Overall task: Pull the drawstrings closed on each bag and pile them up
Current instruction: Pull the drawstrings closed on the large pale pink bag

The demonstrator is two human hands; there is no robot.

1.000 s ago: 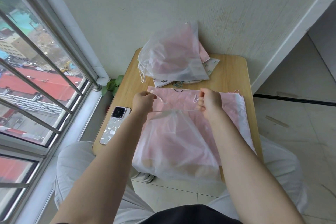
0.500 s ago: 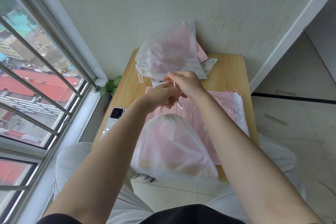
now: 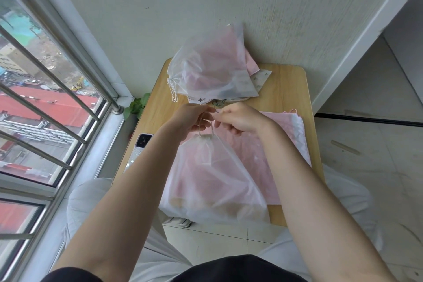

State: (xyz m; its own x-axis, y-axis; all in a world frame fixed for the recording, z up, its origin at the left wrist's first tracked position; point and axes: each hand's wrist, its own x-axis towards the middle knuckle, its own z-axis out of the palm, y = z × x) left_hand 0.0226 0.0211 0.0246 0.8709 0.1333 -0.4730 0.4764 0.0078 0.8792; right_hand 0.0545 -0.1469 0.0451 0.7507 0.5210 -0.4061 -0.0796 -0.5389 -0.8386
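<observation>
Both hands meet above the cinched neck of a frosted drawstring bag [image 3: 212,176]. The left hand [image 3: 191,119] has its fingers curled round the thin white drawstrings [image 3: 207,129], which loop up from the gathered mouth; the right hand [image 3: 240,119] pinches the cord ends beside it. The bag is translucent, soft and crinkled, pink showing through, lying on flat pink bags [image 3: 274,144] on the wooden table [image 3: 288,89]. A pile of closed bags [image 3: 210,73] leans against the wall. A phone [image 3: 142,144] lies left.
</observation>
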